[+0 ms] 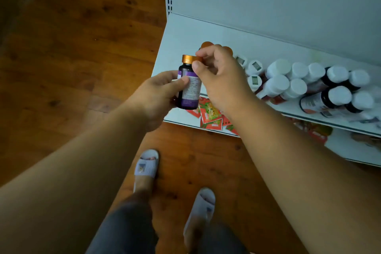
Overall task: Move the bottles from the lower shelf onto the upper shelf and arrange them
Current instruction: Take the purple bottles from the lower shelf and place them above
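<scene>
I hold a dark bottle [188, 90] with an orange cap and a purple-and-white label, upright, in front of the left end of the white upper shelf [206, 31]. My left hand [158, 93] grips its body from the left. My right hand [220, 74] pinches its cap and shoulder from the right. Just behind my right hand, orange caps of other bottles [206, 44] stand on the upper shelf, mostly hidden. Several white-capped bottles [296, 80] crowd the shelf further right.
Red snack packets [210, 117] lie on the lower shelf [350, 148], under the upper shelf's front edge. The back left of the upper shelf is bare. A wooden floor [72, 57] spreads to the left, and my feet in grey slippers [146, 163] stand below.
</scene>
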A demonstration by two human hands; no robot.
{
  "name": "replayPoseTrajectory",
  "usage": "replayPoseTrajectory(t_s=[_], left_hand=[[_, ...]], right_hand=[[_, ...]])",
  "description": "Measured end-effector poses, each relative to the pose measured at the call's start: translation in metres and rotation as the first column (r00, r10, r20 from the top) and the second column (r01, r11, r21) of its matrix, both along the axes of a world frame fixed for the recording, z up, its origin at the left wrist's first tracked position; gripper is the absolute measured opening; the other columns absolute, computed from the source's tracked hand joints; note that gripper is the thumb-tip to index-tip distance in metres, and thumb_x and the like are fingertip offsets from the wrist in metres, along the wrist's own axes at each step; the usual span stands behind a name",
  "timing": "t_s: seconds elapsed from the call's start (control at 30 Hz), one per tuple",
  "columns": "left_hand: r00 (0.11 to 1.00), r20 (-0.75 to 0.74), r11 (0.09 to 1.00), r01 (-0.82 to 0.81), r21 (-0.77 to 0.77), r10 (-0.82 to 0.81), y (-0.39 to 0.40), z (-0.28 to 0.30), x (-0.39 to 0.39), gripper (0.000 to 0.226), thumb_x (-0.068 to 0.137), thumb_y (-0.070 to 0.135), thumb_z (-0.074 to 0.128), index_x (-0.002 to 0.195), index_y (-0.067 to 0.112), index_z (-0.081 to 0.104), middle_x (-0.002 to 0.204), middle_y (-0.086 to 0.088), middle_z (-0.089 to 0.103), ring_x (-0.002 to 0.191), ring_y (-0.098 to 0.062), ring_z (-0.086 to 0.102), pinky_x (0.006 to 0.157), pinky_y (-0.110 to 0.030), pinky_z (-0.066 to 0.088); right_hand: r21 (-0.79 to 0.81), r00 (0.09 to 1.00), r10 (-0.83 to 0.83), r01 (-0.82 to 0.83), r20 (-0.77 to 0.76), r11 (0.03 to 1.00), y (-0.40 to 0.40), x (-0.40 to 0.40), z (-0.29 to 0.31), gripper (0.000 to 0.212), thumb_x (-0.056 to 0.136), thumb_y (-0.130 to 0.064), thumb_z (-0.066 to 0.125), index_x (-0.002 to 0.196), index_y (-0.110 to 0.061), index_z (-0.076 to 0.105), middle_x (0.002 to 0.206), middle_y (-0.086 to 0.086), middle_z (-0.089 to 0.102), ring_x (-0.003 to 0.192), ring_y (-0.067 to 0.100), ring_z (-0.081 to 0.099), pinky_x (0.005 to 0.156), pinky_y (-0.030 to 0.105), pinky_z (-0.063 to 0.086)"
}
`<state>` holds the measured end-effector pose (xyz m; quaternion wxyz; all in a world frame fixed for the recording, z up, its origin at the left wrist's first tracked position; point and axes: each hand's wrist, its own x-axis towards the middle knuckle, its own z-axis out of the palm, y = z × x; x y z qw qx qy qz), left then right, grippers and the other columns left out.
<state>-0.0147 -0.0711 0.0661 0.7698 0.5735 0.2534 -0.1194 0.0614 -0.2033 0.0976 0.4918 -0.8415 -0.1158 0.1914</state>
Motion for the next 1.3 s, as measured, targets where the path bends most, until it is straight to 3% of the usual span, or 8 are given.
replayPoseTrajectory(t_s=[0.1, 0.2, 0.3, 0.43, 0.53, 0.83, 1.1, 1.3], left_hand=[[0.993, -0.093, 0.962, -0.097, -0.254, 0.075, -0.013, 0.067, -0.042, 0.039, 0.101, 0.027, 0.045, 0.128, 0.001, 0.056, 0.111, -0.017, 0.070, 0.102, -0.029, 0.068, 0.086, -0.038, 0.057], [0.986, -0.142, 0.945, -0.127, -0.302, 0.087, -0.032, 0.131, -0.080, 0.043, 0.101, 0.033, 0.044, 0.130, 0.004, 0.056, 0.112, -0.015, 0.070, 0.100, -0.025, 0.069, 0.082, -0.036, 0.058], [0.986, -0.149, 0.937, -0.124, -0.327, 0.079, -0.055, 0.189, -0.108, 0.047, 0.101, 0.040, 0.043, 0.132, 0.007, 0.055, 0.122, -0.017, 0.067, 0.102, -0.025, 0.069, 0.079, -0.035, 0.058], [0.999, 0.021, 0.943, -0.038, -0.331, 0.048, -0.082, 0.251, -0.129, 0.048, 0.092, 0.034, 0.060, 0.130, 0.005, 0.055, 0.114, -0.015, 0.068, 0.099, -0.025, 0.067, 0.078, -0.032, 0.056], [0.988, 0.123, 0.950, -0.047, -0.310, 0.089, -0.099, 0.285, -0.132, 0.045, 0.083, 0.024, 0.063, 0.123, 0.004, 0.055, 0.107, -0.013, 0.067, 0.096, -0.026, 0.068, 0.086, -0.035, 0.055], [0.980, 0.191, 0.761, 0.078, -0.644, 0.062, -0.159, 0.361, -0.121, 0.048, 0.094, 0.036, 0.044, 0.122, 0.003, 0.064, 0.109, -0.021, 0.067, 0.096, -0.031, 0.068, 0.082, -0.035, 0.059], [0.965, 0.224, 0.868, -0.010, -0.496, 0.139, -0.161, 0.373, -0.094, 0.045, 0.094, 0.024, 0.054, 0.132, -0.001, 0.054, 0.114, -0.020, 0.064, 0.108, -0.035, 0.064, 0.095, -0.042, 0.054], [0.975, 0.217, 0.996, 0.024, 0.081, -0.042, -0.126, 0.374, -0.050, 0.028, 0.098, 0.030, 0.054, 0.124, 0.018, 0.059, 0.104, 0.002, 0.074, 0.099, -0.015, 0.070, 0.094, -0.033, 0.053]], right_hand=[[0.121, 0.982, -0.056, 0.079, -0.179, 0.990, -0.009, -0.035, 0.052, 0.008, 0.097, -0.019, 0.060, 0.105, -0.023, 0.062, 0.103, -0.001, 0.068, 0.090, 0.009, 0.067, 0.075, 0.035, 0.061], [0.169, 0.966, -0.099, 0.141, -0.238, 0.975, -0.026, -0.072, 0.113, 0.009, 0.097, -0.016, 0.061, 0.106, -0.016, 0.062, 0.093, -0.001, 0.066, 0.068, -0.004, 0.062, 0.062, 0.021, 0.056], [0.242, 0.953, -0.129, 0.198, -0.274, 0.950, -0.048, -0.101, 0.174, 0.006, 0.093, -0.015, 0.066, 0.097, -0.018, 0.062, 0.084, -0.002, 0.064, 0.069, 0.004, 0.064, 0.064, 0.029, 0.058], [0.284, 0.974, -0.167, 0.206, -0.153, 0.937, -0.077, -0.117, 0.242, 0.012, 0.087, -0.022, 0.073, 0.087, -0.024, 0.061, 0.084, 0.001, 0.066, 0.080, 0.019, 0.068, 0.070, 0.038, 0.059], [0.329, 0.984, -0.171, 0.178, -0.049, 0.928, -0.099, -0.118, 0.285, 0.016, 0.084, -0.027, 0.075, 0.083, -0.025, 0.059, 0.078, -0.003, 0.063, 0.069, 0.014, 0.063, 0.062, 0.033, 0.055], [0.480, 0.997, -0.048, 0.009, 0.068, 0.877, -0.145, -0.102, 0.377, 0.014, 0.087, -0.014, 0.071, 0.083, -0.019, 0.059, 0.068, -0.005, 0.062, 0.065, 0.011, 0.060, 0.061, 0.031, 0.050], [0.424, 0.979, -0.161, 0.092, 0.129, 0.901, -0.148, -0.077, 0.379, 0.015, 0.082, -0.024, 0.076, 0.085, -0.021, 0.062, 0.075, -0.002, 0.060, 0.073, 0.014, 0.060, 0.072, 0.036, 0.056], [0.207, 0.956, -0.148, 0.096, 0.252, 0.974, -0.122, -0.037, 0.376, 0.008, 0.088, -0.023, 0.071, 0.092, -0.023, 0.064, 0.088, -0.007, 0.068, 0.085, 0.012, 0.064, 0.082, 0.039, 0.057]])
